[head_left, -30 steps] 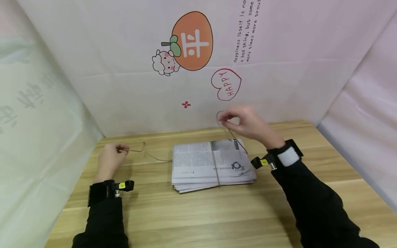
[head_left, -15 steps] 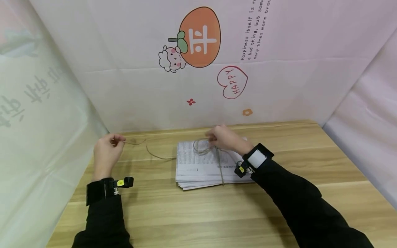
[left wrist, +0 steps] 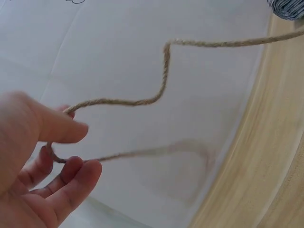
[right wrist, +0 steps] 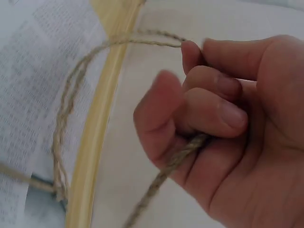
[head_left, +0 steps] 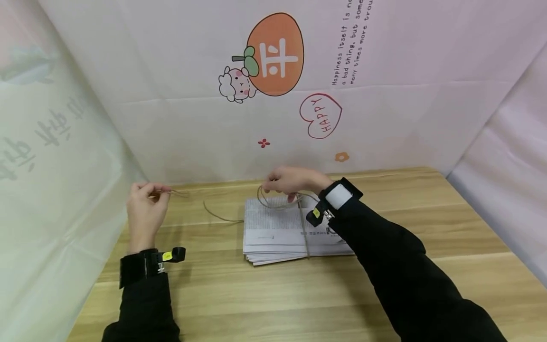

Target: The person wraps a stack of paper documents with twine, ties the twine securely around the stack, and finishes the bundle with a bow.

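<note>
A stack of folded newspapers [head_left: 273, 237] lies on the wooden table, with brown twine [head_left: 306, 237] running across its top. My left hand [head_left: 147, 211] is left of the stack, above the table. Its fingers hold a length of twine [left wrist: 166, 71], which bends through them in the left wrist view. My right hand [head_left: 290, 181] hovers over the stack's back edge. Thumb and forefinger pinch a looped, doubled strand [right wrist: 64, 114], and the curled lower fingers grip another thick strand [right wrist: 161, 183]. From the stack's left side, twine [head_left: 222, 218] trails out across the table.
White printed cloth [head_left: 192, 137] stands behind the table [head_left: 256, 304] and along both sides. Black wrist straps with small cameras [head_left: 173, 255] sit on both wrists. A blue-grey striped thing [left wrist: 287, 8] of unclear kind shows at the left wrist view's corner.
My right hand has come down and left, from behind the stack's right part to over its back edge, bringing the twine loop over the papers. My left hand has risen slightly, still holding twine.
</note>
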Action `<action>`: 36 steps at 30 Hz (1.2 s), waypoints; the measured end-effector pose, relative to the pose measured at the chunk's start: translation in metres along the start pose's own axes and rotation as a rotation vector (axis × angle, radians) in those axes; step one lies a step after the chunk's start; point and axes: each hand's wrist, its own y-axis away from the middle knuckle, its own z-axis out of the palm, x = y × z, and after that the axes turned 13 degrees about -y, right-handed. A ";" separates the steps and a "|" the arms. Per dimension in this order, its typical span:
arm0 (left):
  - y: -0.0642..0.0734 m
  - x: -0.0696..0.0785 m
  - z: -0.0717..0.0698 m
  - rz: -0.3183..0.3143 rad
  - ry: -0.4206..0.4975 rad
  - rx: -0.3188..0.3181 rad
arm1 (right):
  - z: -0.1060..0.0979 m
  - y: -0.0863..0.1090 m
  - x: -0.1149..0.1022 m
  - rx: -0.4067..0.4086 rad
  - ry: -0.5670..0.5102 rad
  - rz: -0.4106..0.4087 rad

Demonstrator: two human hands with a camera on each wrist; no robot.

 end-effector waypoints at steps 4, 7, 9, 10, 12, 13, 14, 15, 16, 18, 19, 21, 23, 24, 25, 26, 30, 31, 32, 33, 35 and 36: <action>0.000 0.001 0.000 -0.005 0.008 0.063 | 0.007 -0.007 -0.006 -0.018 -0.110 -0.012; -0.002 0.003 -0.001 0.006 0.033 0.084 | 0.014 -0.014 -0.003 -0.009 -0.228 -0.094; -0.003 0.005 -0.001 0.019 0.058 0.102 | 0.017 -0.019 0.000 -0.007 -0.285 -0.158; -0.004 0.006 -0.001 0.023 0.071 0.110 | 0.019 -0.022 0.000 -0.003 -0.295 -0.185; -0.005 0.008 -0.001 0.035 0.102 0.128 | 0.023 -0.026 0.001 0.025 -0.272 -0.229; -0.006 0.010 -0.001 0.042 0.118 0.137 | 0.026 -0.027 0.001 0.047 -0.259 -0.240; -0.007 0.011 0.000 0.051 0.134 0.146 | 0.029 -0.029 0.001 0.072 -0.249 -0.252; -0.007 0.012 0.000 0.059 0.147 0.149 | 0.032 -0.031 0.002 0.103 -0.240 -0.265; -0.007 0.013 0.000 0.069 0.155 0.151 | 0.036 -0.034 0.004 0.134 -0.231 -0.279; -0.008 0.015 0.000 0.089 0.167 0.154 | 0.045 -0.040 0.010 0.169 -0.208 -0.305; -0.007 0.016 0.000 0.097 0.169 0.157 | 0.049 -0.043 0.013 0.178 -0.169 -0.320; -0.007 0.016 -0.001 0.112 0.171 0.162 | 0.057 -0.049 0.020 0.178 -0.084 -0.344; -0.006 0.020 0.000 0.129 0.184 0.165 | 0.059 -0.049 0.027 0.175 -0.021 -0.351; -0.005 0.022 0.000 0.138 0.190 0.164 | 0.058 -0.047 0.030 0.182 -0.004 -0.351; -0.004 0.024 0.000 0.146 0.200 0.164 | 0.057 -0.044 0.032 0.191 -0.011 -0.351; -0.004 0.027 0.000 0.159 0.209 0.162 | 0.054 -0.041 0.034 0.202 -0.041 -0.348; -0.002 0.041 0.001 0.240 0.241 0.140 | 0.038 -0.027 0.042 0.234 -0.132 -0.334; -0.001 0.044 0.001 0.265 0.248 0.134 | 0.034 -0.023 0.043 0.231 -0.145 -0.333; 0.000 0.048 0.002 0.292 0.251 0.128 | 0.030 -0.019 0.046 0.227 -0.149 -0.333; 0.000 0.052 0.004 0.315 0.257 0.121 | 0.026 -0.015 0.048 0.223 -0.148 -0.332; 0.002 0.058 0.007 0.360 0.264 0.108 | 0.021 -0.008 0.053 0.212 -0.156 -0.336; 0.003 0.062 0.009 0.381 0.270 0.102 | 0.020 -0.004 0.055 0.206 -0.155 -0.342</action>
